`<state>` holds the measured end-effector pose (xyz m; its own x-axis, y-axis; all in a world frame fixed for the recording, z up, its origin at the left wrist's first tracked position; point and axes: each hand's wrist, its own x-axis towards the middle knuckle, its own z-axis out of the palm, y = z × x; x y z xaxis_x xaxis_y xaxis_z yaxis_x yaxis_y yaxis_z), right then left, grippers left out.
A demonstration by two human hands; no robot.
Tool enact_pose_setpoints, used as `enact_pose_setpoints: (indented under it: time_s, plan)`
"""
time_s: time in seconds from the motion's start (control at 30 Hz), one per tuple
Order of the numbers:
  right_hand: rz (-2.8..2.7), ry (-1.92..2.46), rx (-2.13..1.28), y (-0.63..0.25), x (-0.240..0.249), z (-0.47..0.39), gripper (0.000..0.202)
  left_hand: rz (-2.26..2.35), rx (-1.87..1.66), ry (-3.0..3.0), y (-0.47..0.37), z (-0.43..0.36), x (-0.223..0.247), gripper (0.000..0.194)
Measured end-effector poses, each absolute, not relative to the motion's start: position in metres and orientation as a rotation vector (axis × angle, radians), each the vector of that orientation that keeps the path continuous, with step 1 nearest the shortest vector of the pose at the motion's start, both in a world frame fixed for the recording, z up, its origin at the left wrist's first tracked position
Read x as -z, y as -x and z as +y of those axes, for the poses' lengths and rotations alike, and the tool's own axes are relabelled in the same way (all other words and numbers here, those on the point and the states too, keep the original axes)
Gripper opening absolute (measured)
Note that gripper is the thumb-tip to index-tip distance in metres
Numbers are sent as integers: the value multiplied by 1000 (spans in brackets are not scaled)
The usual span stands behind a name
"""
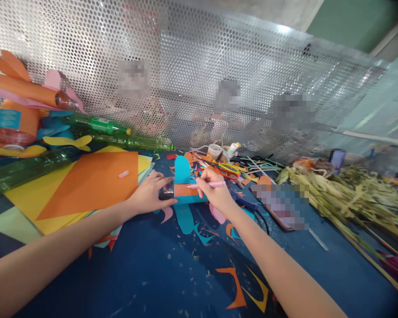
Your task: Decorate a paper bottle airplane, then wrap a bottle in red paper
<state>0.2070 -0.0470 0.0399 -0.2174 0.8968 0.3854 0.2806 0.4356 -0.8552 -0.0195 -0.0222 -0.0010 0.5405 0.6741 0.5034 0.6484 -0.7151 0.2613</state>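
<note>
Bottle (181, 194) in left hand (151, 193), 1 pen (218, 183) (pink) in right hand (216, 191).

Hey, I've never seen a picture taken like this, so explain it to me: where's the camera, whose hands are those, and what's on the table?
There's no machine here. The single picture comes from a camera worn on a person's head, looking forward and down at their own bare hands. The left hand grips one end of a bottle wrapped in blue and orange paper. The right hand holds a pink pen against it. On the blue table lie colored paper sheets and green bottles to the left, cut scraps nearby, and dried plant husks to the right.
</note>
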Motion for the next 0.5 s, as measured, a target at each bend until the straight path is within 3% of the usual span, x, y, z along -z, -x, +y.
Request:
enact_pose_setpoints:
  time_s: [0.5]
  plan:
    - [-1777, 1013, -797, -209, -40, -46, 23, 1139, -951, -2730, 20, -22, 2, 60]
